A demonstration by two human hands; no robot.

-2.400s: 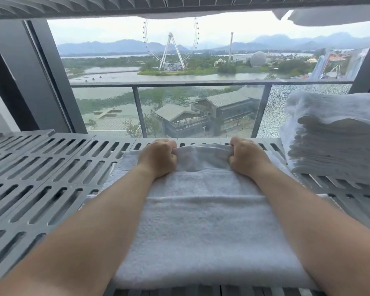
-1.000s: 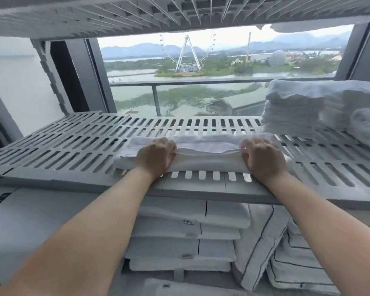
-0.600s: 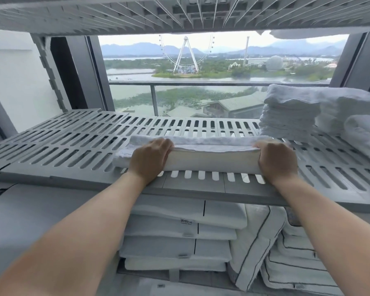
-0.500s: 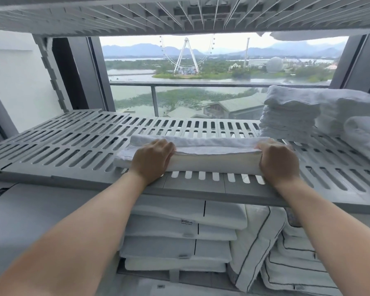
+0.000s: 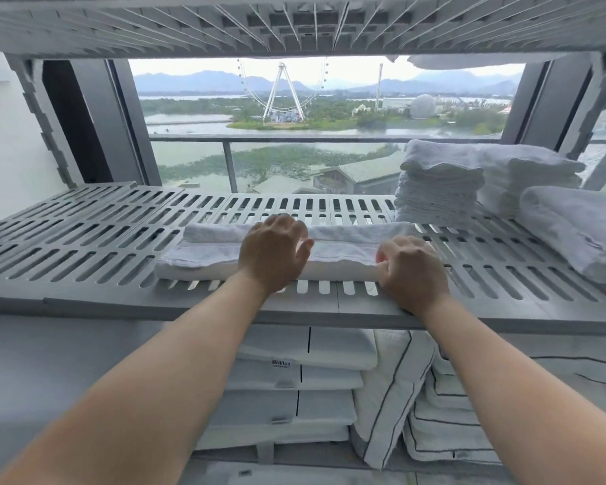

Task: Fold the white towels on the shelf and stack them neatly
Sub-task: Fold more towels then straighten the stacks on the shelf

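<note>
Your left hand [image 5: 273,255] has slid inward along the folded towel [image 5: 207,253] since the moment before, from near its left end to about its middle. Your right hand [image 5: 413,274] stays at the right end. The left hand now lies loosely open on the towel, with the fingers spread and the thumb out to the right. It has hold of nothing. The right hand's fingers are curled in and grip the towel's right end at the near corner.

The towel lies as a long, narrow band across the front of the slatted grey shelf [image 5: 84,246], parallel to its near edge. Its layers show along the front.

At the back right of the same shelf stands a stack of folded white towels [image 5: 438,190], with a second stack [image 5: 525,180] just beside it on the right. A bulkier, loosely folded towel [image 5: 574,232] lies nearer you, at the right edge.

Under the shelf, flat white pillows [image 5: 305,379] are piled up, and beside them are white linens with dark stripes [image 5: 392,390]. Beyond the shelf, a window looks out on a Ferris wheel [image 5: 280,96] and water.
</note>
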